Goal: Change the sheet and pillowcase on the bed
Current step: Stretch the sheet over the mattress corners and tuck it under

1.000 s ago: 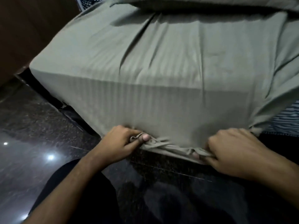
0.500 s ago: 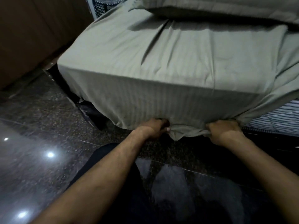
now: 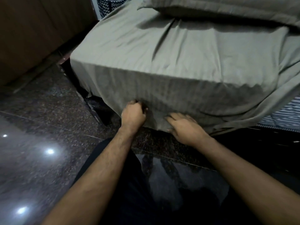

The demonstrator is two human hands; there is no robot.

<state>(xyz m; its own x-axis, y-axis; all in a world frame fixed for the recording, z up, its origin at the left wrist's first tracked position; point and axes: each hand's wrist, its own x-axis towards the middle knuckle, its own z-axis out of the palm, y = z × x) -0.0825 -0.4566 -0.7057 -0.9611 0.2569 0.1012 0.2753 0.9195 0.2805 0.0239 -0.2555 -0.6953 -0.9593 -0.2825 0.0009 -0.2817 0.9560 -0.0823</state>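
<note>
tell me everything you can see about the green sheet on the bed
The sheet is a grey-green cloth with faint woven stripes, spread over the mattress top and hanging down its near side. Long creases fan out below the pillow that lies on it. Its lower edge is bunched near the floor, where the left hand grips a fold and the right hand presses flat on it. On the right it hangs loose in folds, untucked, leaving striped blue and white fabric uncovered.

1. The left hand point(image 3: 133, 115) curls its fingers point(image 3: 142, 109) into the sheet point(image 3: 170, 51), tips hidden.
2. The pillow point(image 3: 227, 8), beyond the sheet, is cut off by the top edge.
3. The striped mattress point(image 3: 282, 116) under the sheet's right corner is mostly covered, perhaps bare.
</note>
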